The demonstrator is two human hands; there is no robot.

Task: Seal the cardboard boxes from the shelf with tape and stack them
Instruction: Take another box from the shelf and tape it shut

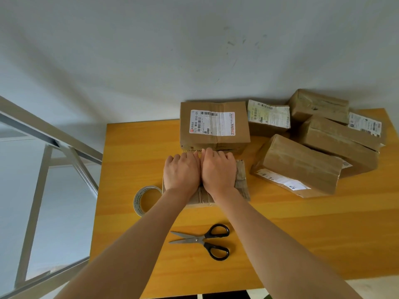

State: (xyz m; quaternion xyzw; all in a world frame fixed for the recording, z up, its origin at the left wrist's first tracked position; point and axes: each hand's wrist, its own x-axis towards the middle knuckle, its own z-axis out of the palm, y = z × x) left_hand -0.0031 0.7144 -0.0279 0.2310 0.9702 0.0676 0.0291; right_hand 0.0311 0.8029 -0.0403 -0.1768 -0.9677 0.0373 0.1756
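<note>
1. Head view, looking down: a left hand (181, 171) and a right hand (218, 169) lie side by side, palms down, on top of a small brown cardboard box (241, 182) near the middle of the yellow-orange wooden worktop (138, 152).
2. Both hands have their fingers (190, 156) stretched forward and laid flat over the box top, pressing it and gripping nothing; the fingertips reach the box's far edge. Whether they bend over that edge I cannot tell.
3. Most of that box is covered by the hands. Only its crinkled right side and a strip of its near edge show.
4. Just behind it, close to the fingertips, stands a larger brown cardboard box with a white printed shipping label (214, 126) on top.
5. A roll of clear packing tape (146, 199) stands on edge just left of the pressed box, beside the left wrist.
6. A pair of black-handled steel scissors (203, 240) lies between the forearms with its blades apart, tips pointing left.
7. On the right of the worktop lies a loose cluster of taped brown cardboard boxes (339, 141). The nearest, a tilted brown box wrapped in glossy tape (298, 162), leans against the others.
8. A grey metal shelf frame (43, 169) stands off the left edge of the worktop, against a white wall (151, 50).
</note>
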